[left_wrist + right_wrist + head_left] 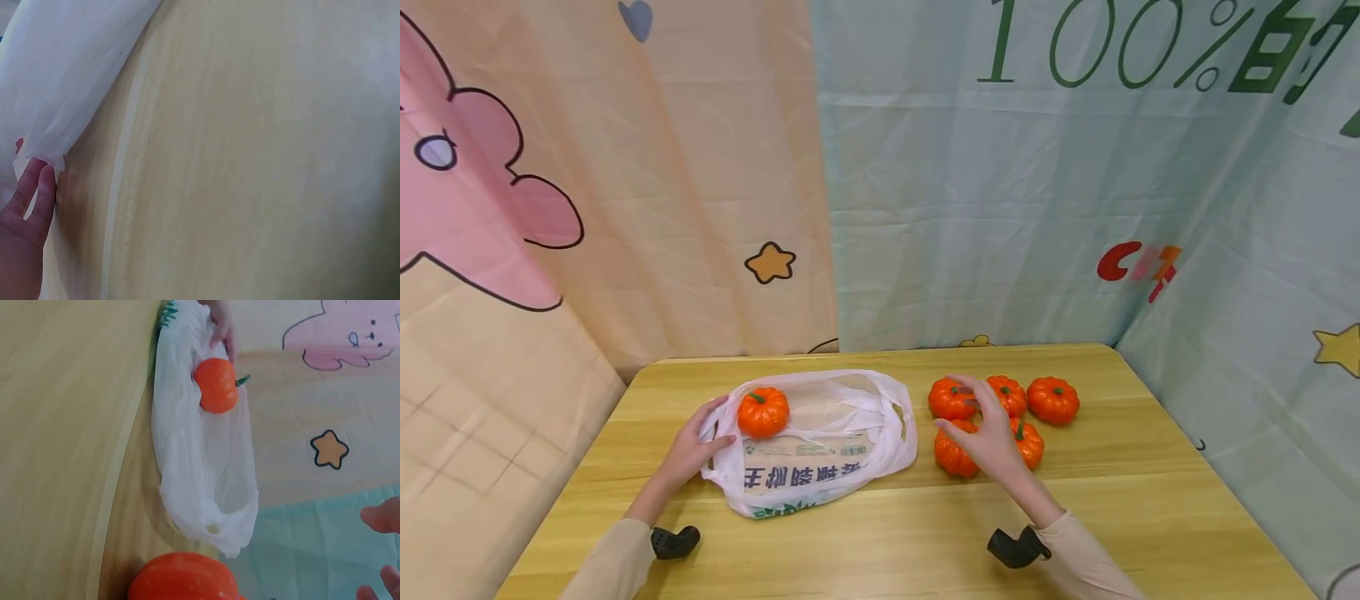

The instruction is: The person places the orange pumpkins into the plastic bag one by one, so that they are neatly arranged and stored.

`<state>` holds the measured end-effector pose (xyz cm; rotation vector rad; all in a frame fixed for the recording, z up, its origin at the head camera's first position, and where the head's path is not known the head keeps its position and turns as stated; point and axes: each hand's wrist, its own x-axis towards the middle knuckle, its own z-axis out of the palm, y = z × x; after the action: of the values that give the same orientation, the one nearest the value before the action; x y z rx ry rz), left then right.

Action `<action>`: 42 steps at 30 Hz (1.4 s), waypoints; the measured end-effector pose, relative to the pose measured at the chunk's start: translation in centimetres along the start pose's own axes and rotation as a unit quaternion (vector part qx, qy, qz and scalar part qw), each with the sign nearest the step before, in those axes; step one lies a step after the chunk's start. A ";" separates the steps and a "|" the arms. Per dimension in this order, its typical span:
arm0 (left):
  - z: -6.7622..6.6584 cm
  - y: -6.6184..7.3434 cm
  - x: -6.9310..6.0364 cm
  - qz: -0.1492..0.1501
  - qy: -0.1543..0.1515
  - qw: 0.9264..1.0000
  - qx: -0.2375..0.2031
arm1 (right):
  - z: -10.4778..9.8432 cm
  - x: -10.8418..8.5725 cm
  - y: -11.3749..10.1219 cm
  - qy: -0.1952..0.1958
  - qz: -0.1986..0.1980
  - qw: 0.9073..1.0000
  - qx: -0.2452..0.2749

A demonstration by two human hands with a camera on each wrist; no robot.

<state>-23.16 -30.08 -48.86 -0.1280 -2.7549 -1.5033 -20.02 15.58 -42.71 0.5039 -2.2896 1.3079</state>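
A white plastic bag with printed lettering lies spread on the table, its mouth gaping. At its left end sits an orange toy pumpkin with a green stem. My left hand grips the bag's left edge beside this pumpkin; the left wrist view shows fingertips against the thin plastic. On the right, my right hand hovers over a group of several pumpkins, thumb and fingers spread apart. Nearest to it are the back left pumpkin and the front left pumpkin, partly hidden by the hand.
At the group's right side lies another pumpkin. The wooden table has its back edge against a printed cloth curtain, which also hangs along both sides. Both sleeves carry black wrist mounts.
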 end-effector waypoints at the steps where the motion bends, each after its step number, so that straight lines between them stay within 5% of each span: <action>1: 0.0 0.0 0.0 0.001 0.001 1.000 0.001 | -0.4 0.0 0.2 0.009 -0.001 1.000 -0.005; 10: 0.0 -0.1 0.0 0.008 0.001 1.000 0.000 | -4.4 -0.5 -1.4 0.081 -0.036 0.996 -0.031; 18: 0.0 -0.1 0.0 0.009 0.002 1.000 0.005 | -6.8 -1.4 4.5 0.100 -0.022 0.993 -0.054; 42: 0.0 0.1 -0.1 0.005 0.002 1.000 0.003 | -12.0 -2.4 11.1 0.137 0.093 0.979 -0.116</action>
<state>-23.04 -30.05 -48.83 -0.1391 -2.7501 -1.4923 -21.36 31.60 -46.50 0.0264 -2.2545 1.0931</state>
